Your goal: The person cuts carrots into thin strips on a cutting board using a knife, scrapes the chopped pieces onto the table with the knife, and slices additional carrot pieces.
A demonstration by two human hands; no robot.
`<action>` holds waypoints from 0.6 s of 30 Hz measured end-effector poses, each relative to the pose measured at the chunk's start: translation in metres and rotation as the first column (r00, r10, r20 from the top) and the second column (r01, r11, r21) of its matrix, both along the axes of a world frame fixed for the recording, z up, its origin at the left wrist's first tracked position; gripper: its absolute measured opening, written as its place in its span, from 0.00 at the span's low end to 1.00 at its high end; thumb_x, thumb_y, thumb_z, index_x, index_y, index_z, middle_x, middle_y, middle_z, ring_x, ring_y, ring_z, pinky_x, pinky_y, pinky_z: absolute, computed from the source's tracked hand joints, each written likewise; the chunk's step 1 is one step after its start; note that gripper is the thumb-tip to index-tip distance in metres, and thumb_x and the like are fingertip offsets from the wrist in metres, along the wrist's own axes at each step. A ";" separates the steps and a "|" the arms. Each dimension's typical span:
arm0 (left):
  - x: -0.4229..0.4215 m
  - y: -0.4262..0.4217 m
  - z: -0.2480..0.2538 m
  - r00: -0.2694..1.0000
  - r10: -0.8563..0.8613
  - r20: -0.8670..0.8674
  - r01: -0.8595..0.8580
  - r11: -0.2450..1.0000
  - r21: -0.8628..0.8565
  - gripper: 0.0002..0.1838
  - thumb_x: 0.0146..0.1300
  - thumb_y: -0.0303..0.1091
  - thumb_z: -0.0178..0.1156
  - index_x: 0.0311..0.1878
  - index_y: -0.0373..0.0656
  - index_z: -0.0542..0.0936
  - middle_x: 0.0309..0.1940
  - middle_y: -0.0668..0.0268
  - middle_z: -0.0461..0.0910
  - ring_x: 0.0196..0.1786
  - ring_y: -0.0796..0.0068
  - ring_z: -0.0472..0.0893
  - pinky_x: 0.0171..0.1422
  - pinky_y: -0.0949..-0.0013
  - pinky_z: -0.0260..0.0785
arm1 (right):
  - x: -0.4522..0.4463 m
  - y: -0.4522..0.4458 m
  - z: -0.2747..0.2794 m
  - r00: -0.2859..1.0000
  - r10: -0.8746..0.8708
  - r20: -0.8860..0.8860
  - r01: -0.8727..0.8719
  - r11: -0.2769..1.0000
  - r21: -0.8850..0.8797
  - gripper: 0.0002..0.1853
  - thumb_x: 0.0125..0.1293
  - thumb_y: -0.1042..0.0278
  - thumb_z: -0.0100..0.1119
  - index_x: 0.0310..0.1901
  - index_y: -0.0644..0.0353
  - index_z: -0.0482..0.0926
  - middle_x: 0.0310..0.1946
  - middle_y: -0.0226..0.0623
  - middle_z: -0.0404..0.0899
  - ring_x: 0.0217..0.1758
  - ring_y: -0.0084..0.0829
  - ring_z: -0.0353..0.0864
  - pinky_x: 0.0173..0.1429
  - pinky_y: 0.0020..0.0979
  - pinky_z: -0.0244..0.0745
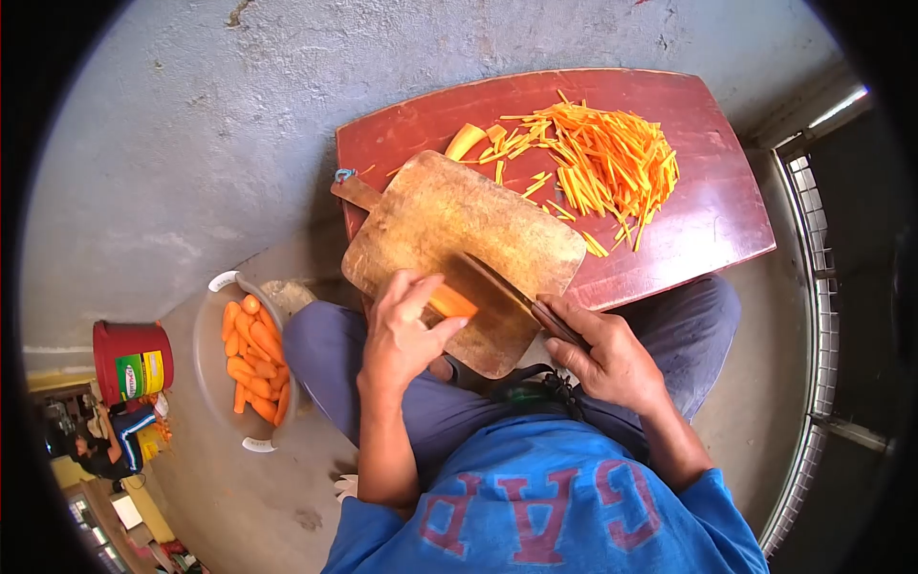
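Note:
A piece of carrot (451,302) lies at the near part of a worn wooden cutting board (478,215). Fingers of my left hand (403,330) are closed around its left end and hide that part. My right hand (612,360) grips a knife (499,282) by its dark handle, the blade slanting up and left over the board, just right of the carrot. Beyond the board, on a red table (703,215), sits a heap of carrot sticks (617,163). A thick carrot chunk (466,142) rests by the board's far edge.
To my left on the floor stands a clear tub (207,359) of whole peeled carrots (256,354). Past it is a red bucket (105,359) with a label. Another person (113,445) sits farther off at lower left. A rough wall (220,124) rises behind the table.

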State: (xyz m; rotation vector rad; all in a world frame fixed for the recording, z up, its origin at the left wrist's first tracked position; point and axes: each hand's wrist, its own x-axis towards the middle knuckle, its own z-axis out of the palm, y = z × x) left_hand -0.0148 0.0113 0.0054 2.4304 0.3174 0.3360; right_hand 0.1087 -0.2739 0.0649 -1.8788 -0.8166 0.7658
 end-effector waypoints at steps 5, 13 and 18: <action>0.026 -0.034 -0.017 0.985 -0.143 0.098 0.126 0.979 0.161 0.24 0.60 0.28 0.84 0.59 0.34 0.90 0.61 0.52 0.84 0.66 0.44 0.83 0.72 0.50 0.80 | -0.004 -0.005 0.001 0.995 -0.047 -0.094 0.047 0.999 -0.008 0.31 0.82 0.77 0.68 0.82 0.76 0.74 0.71 0.62 0.89 0.77 0.53 0.90 0.77 0.43 0.85; 0.006 -0.002 -0.004 0.967 -0.250 -0.051 0.240 0.959 -0.152 0.31 0.55 0.24 0.86 0.64 0.39 0.92 0.76 0.51 0.82 0.77 0.43 0.79 0.82 0.48 0.75 | -0.010 -0.006 -0.015 0.999 -0.040 -0.006 0.040 0.998 0.052 0.33 0.84 0.73 0.68 0.84 0.75 0.72 0.71 0.61 0.90 0.76 0.44 0.92 0.77 0.39 0.83; 0.021 -0.016 -0.010 0.978 -0.199 0.066 0.202 0.979 -0.033 0.27 0.59 0.26 0.84 0.62 0.35 0.89 0.69 0.49 0.81 0.71 0.41 0.79 0.78 0.46 0.77 | -0.002 0.003 -0.005 1.000 -0.015 0.018 0.015 0.999 -0.048 0.33 0.82 0.72 0.70 0.84 0.72 0.75 0.64 0.62 0.92 0.69 0.48 0.95 0.73 0.42 0.85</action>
